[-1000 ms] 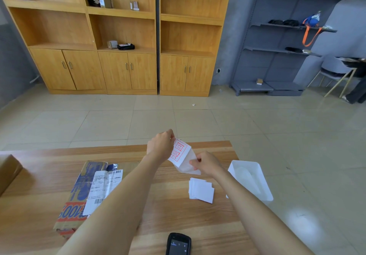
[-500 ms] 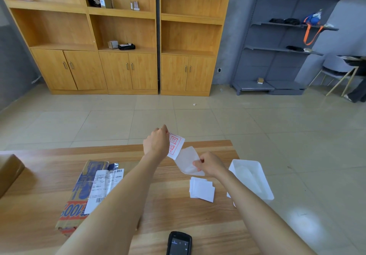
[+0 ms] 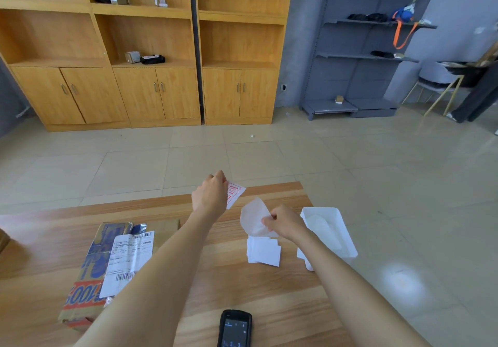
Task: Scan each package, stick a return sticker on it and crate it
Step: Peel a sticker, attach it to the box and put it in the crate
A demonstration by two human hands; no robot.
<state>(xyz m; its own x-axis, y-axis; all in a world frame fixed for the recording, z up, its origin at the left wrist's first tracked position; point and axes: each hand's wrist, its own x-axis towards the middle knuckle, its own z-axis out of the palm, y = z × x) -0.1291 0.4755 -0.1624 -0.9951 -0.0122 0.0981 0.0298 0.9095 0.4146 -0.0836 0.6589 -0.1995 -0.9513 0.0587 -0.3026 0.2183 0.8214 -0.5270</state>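
My left hand [image 3: 210,194] pinches a white sticker with red print [image 3: 235,193] above the far part of the wooden table [image 3: 256,287]. My right hand [image 3: 284,222] pinches the blank white backing sheet [image 3: 253,217], now apart from the sticker. A flat cardboard package [image 3: 107,263] with blue and red print and a white shipping label lies at the left, partly hidden by my left forearm. A small stack of white sticker sheets [image 3: 263,251] lies below my right hand. A black handheld scanner [image 3: 234,329] lies at the near edge.
A white plastic tray [image 3: 334,228] sits at the table's right edge, partly overhanging it. A brown cardboard box edge [image 3: 2,239] shows at the far left. Beyond the table are tiled floor, wooden cabinets [image 3: 151,50] and grey shelving [image 3: 372,58].
The sticker has come off its backing: my left hand lifted it up and left, while my right hand pulled the backing sheet down and to the right.
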